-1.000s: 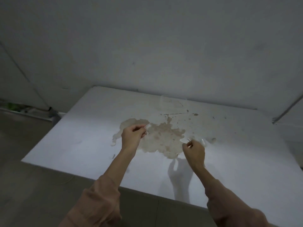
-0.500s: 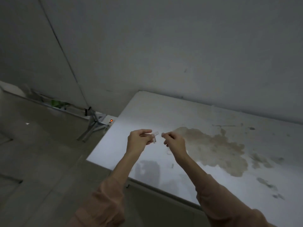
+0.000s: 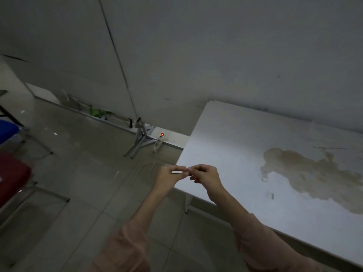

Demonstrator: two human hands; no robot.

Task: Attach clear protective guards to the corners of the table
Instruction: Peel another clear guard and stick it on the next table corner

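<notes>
My left hand [image 3: 168,176] and my right hand [image 3: 206,176] meet fingertip to fingertip above the near left corner of the white table [image 3: 225,146]. Between their fingertips they pinch a small clear corner guard [image 3: 181,170], which shows only as a pale sliver. The table top carries a large brown stain [image 3: 314,173]. Another small clear piece [image 3: 270,194] lies on the table near the stain's lower edge.
A power strip [image 3: 159,141] with a lit red switch lies on the floor left of the table, its cable looping toward my hands. A folded metal stand [image 3: 140,140] leans by the wall. A red seat [image 3: 11,177] and a blue seat [image 3: 7,128] stand at far left.
My view has swung left, so the table now lies to the right. Both hands came together, from apart over the stain to touching over the table's near left corner.
</notes>
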